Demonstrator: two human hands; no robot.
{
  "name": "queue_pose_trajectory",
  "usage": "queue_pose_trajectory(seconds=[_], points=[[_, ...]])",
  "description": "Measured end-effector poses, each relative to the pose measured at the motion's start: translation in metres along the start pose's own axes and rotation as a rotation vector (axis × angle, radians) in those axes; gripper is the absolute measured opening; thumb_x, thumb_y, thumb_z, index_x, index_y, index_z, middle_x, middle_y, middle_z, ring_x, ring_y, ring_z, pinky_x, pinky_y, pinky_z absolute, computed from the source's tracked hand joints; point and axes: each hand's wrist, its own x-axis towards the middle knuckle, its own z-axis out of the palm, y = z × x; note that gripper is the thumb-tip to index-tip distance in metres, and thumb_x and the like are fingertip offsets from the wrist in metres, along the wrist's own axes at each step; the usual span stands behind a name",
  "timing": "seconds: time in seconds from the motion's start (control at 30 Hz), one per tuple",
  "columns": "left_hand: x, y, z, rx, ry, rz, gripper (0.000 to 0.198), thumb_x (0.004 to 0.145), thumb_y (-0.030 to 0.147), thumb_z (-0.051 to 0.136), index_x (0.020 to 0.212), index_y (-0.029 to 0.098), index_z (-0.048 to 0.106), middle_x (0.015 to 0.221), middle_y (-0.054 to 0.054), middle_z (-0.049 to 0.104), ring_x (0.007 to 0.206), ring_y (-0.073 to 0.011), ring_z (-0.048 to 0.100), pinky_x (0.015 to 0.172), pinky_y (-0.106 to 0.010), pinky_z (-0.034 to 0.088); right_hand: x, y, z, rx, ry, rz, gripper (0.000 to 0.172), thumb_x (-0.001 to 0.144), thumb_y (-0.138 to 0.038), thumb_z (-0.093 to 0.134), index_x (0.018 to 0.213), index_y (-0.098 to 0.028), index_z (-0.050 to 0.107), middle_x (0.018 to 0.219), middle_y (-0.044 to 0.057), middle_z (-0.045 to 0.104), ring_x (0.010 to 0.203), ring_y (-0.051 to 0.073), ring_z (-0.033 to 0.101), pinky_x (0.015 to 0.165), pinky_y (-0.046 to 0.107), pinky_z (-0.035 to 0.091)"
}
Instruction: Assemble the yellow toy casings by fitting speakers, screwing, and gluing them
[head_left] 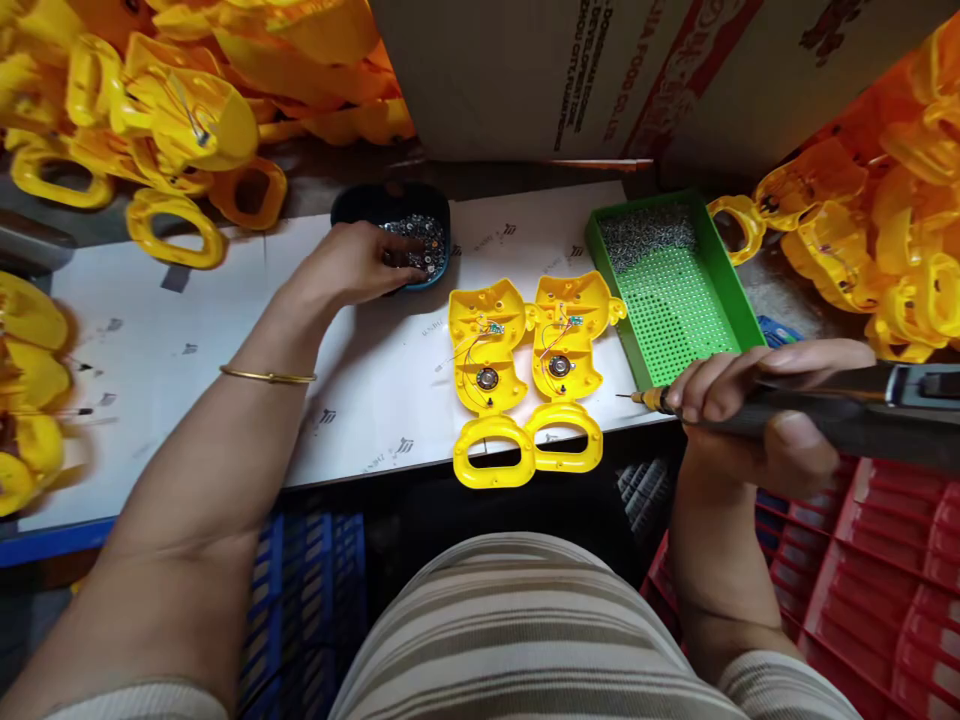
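Observation:
My left hand (360, 262) reaches over the near rim of a dark blue bowl (356, 203) of small metal parts (424, 240). Its thumb and fingers are apart among the parts, and I see nothing held between them. An electric screwdriver (840, 405) is gripped in my right hand (757, 400), its thin bit pointing left. Two yellow plastic shell halves (487, 345) (574, 335) lie side by side, inner face up, on the white board between my hands. Each shows a round speaker, a small circuit board, thin wires and a loop handle towards me.
A green perforated tray (675, 320) with screws at its far end stands right of the shells. Yellow shells are heaped at back left (187, 110) and right (847, 230). A cardboard box (517, 80) stands behind. Blue (315, 600) and red (877, 570) crates flank me.

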Motion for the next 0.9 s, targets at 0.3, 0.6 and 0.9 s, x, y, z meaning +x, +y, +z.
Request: queue_pose_trajectory(seconds=[0.3, 0.6, 0.9], points=[[0.002, -0.004, 0.019, -0.123, 0.126, -0.072, 0.043, 0.063, 0.044, 0.086, 0.078, 0.007, 0.072, 0.065, 0.000, 0.072, 0.059, -0.0108, 0.053, 0.075, -0.028, 0.048, -0.007, 0.000, 0.006, 0.012, 0.009, 0.031, 0.023, 0.072, -0.028, 0.066, 0.093, -0.020, 0.067, 0.049, -0.005, 0.053, 0.035, 0.013, 0.048, 0.032, 0.028, 0.043], [0.015, -0.025, 0.024, -0.048, 0.296, 0.192, 0.053, 0.048, 0.044, 0.091, 0.085, 0.010, 0.074, 0.073, -0.001, 0.074, 0.058, -0.0085, 0.035, 0.066, -0.021, 0.040, -0.012, -0.007, 0.003, 0.007, 0.011, 0.026, 0.024, 0.070, -0.027, 0.067, 0.093, -0.019, 0.069, 0.049, -0.003, 0.054, 0.035, 0.014, 0.049, 0.031, 0.028, 0.044], [0.019, -0.028, 0.019, -0.062, 0.196, 0.106, 0.057, 0.058, 0.058, 0.084, 0.085, 0.009, 0.072, 0.057, 0.007, 0.066, 0.055, -0.0089, 0.033, 0.069, -0.021, 0.039, -0.014, -0.007, 0.003, 0.007, 0.004, 0.062, 0.024, 0.069, -0.030, 0.069, 0.092, -0.021, 0.069, 0.048, -0.004, 0.053, 0.034, 0.013, 0.048, 0.031, 0.027, 0.044]])
